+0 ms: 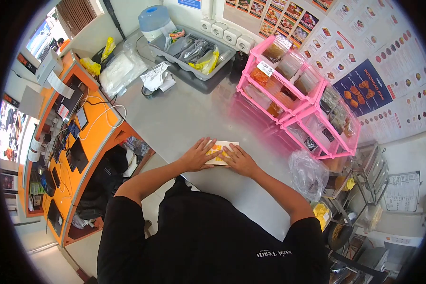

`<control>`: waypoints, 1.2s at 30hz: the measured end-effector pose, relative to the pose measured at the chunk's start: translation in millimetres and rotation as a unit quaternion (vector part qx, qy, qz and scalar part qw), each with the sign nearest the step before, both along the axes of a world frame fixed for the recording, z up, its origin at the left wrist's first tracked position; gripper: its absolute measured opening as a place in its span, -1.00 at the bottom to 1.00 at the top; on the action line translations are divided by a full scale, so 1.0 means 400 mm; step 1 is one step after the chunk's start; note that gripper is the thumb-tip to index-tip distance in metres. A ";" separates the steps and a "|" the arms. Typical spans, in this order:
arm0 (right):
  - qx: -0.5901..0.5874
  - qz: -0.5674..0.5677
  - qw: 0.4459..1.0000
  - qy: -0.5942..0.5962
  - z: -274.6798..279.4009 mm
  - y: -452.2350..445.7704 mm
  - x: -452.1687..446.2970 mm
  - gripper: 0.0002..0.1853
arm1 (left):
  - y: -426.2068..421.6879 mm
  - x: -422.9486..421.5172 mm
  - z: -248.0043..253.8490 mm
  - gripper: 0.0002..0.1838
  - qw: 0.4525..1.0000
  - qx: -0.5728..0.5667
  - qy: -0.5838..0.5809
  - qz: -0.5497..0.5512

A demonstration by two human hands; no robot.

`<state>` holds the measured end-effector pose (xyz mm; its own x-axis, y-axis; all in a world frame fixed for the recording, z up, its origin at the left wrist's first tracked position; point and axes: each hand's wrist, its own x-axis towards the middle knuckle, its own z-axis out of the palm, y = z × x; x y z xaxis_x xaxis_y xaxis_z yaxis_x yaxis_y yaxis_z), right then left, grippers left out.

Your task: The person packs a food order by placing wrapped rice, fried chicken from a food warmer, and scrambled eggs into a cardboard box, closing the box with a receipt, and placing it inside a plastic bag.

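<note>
On the metal table [175, 118] lies a small flat white box [230, 144] with a yellow and orange print. My left hand [197, 155] rests on its left side, fingers spread over the top. From the right, my right hand [240, 160] lies on the box in the same way, fingers apart. The fingertips of both hands come close together over the print. Parts of the box are hidden beneath the fingers.
Pink baskets [293, 113] with packets stand at the right rear. Behind are a grey tray [213, 73] of bags, crumpled paper [155, 78] and a water bottle [154, 21]. A clear plastic bag [308, 175] lies right. An orange counter [97, 137] stands left.
</note>
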<state>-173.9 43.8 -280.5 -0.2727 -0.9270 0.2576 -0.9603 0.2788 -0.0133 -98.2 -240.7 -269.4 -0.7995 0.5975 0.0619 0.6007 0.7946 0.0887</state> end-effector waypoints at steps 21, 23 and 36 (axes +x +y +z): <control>-0.075 -0.084 0.993 -0.026 -0.028 -0.328 0.047 -0.52 | -0.301 -0.077 -0.024 -0.18 0.999 0.039 0.028 -0.002; -0.115 -0.101 0.985 -0.081 0.028 -0.383 0.093 -0.50 | -0.336 -0.096 -0.026 -0.23 0.999 0.051 -0.011 0.012; 0.280 -0.276 0.758 -0.520 -0.002 -0.764 0.257 -0.70 | -1.570 0.054 0.259 -0.42 0.472 0.424 0.368 0.680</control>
